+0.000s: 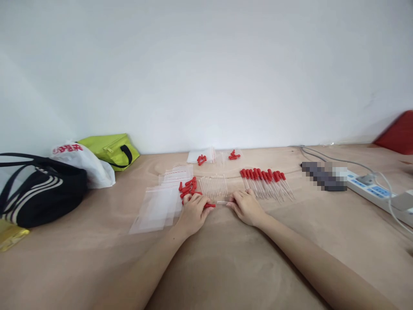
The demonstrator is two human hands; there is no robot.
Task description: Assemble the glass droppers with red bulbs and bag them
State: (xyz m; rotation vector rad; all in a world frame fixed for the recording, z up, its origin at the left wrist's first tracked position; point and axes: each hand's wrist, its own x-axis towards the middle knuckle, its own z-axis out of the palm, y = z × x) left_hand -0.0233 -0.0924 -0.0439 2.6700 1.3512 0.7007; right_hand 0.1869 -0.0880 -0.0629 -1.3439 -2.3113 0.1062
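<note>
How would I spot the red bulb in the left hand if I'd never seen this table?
On the broad tan table, find the person's left hand, beside the loose red pile. The red bulb juts out at its thumb, towards the right hand. Its red neighbours lie in the pile; this one is held.

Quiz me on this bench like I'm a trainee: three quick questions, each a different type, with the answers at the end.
1. True or false: the left hand holds a red cap.

2. What does the right hand hold?
A) a green bag
B) a clear tube
C) a plug

3. Fill in the blank: from the person's view, the red-capped tubes lie to the ____ of the row of uncapped tubes.

Key: 1 true; 2 B; 3 right.
</note>
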